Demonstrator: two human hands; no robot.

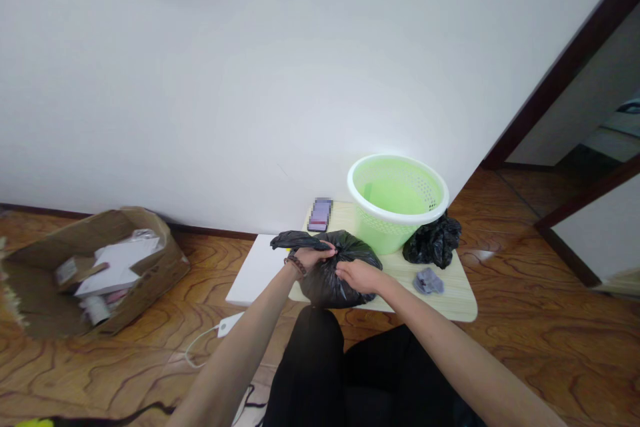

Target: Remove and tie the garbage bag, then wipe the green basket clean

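A full black garbage bag [333,283] rests at the front of a small light wooden table [457,297]. Its neck is gathered tight, and a loose length of the plastic stretches out to the left. My left hand [314,256], with a beaded bracelet at the wrist, is closed on the gathered neck. Close beside it, my right hand [359,275] pinches the bag's plastic just below the neck. Behind the bag stands a green plastic basket [385,235] with a white rim. Right of the basket lies a crumpled black plastic bag [434,240].
A phone [320,215] lies at the table's back left. A crumpled grey cloth or bag [429,281] lies at the right. Left of the table are a white box [255,273], a power strip [230,324] with a cord, and a cardboard box [165,260] holding papers.
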